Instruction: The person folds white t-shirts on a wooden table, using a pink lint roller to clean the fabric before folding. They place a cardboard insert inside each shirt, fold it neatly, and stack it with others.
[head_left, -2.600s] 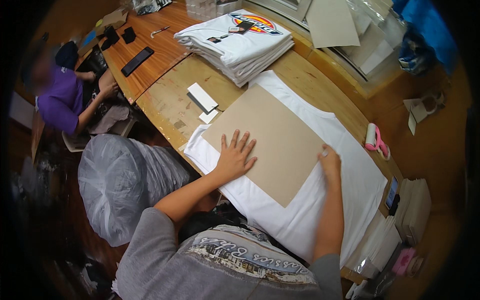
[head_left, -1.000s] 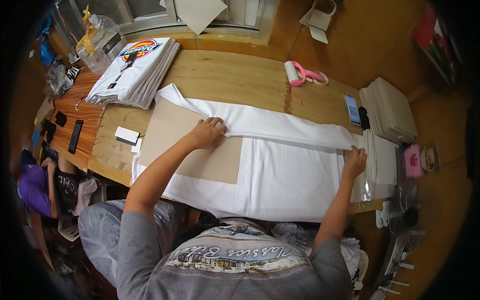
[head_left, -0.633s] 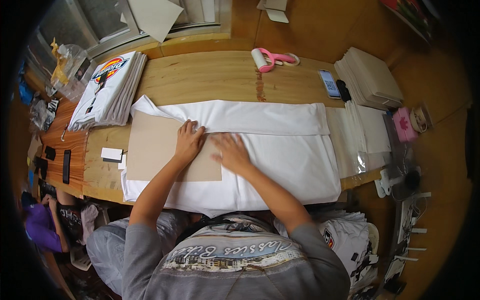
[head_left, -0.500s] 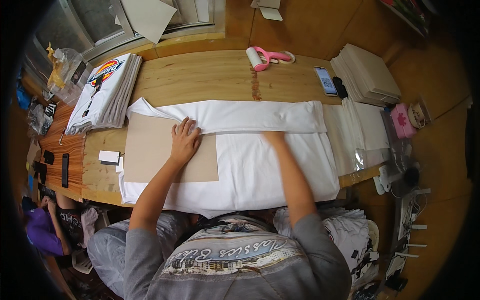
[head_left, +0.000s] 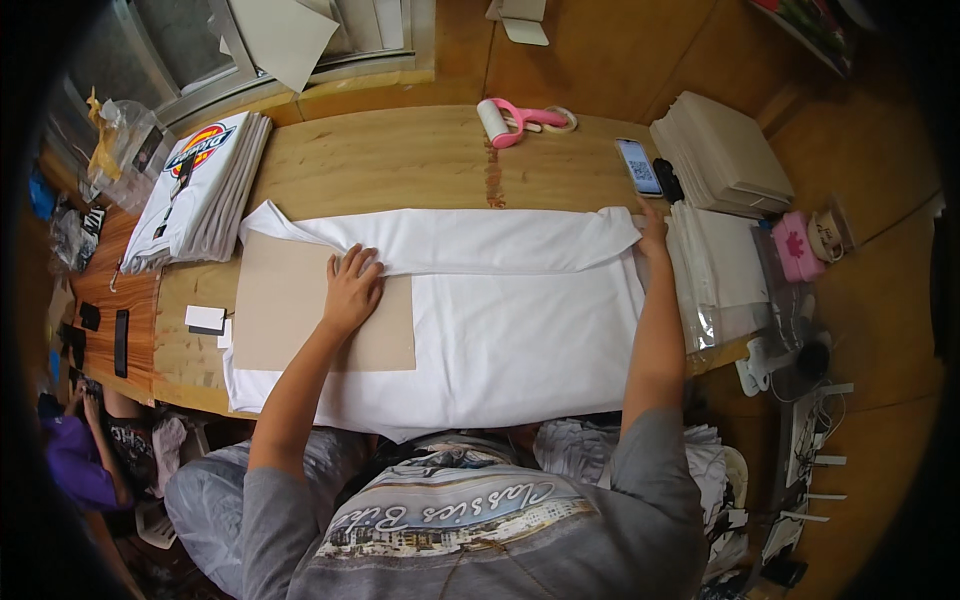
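Note:
A white shirt (head_left: 520,350) lies spread across the table, its far side folded over toward me in a long strip. On its left part rests a flat beige cardboard sheet (head_left: 290,310), whose far edge is partly covered by the fold. My left hand (head_left: 352,292) lies on the cardboard with fingers stretched, the fingertips at the edge of the folded strip. At the strip's far right end, my right hand (head_left: 652,230) grips the corner of the shirt; its fingers are partly hidden by the cloth.
A stack of folded white shirts (head_left: 195,200) stands at left, near white tags (head_left: 205,318). Farther back are a pink lint roller (head_left: 507,122) and a phone (head_left: 638,166). Cardboard sheets (head_left: 725,150), clear bags (head_left: 700,280) and a pink box (head_left: 797,247) sit right. Another person (head_left: 80,455) sits lower left.
My right hand has moved right and away from me, from the strip's near edge to its right end, where the cloth is now bunched. My left hand stays on the cardboard.

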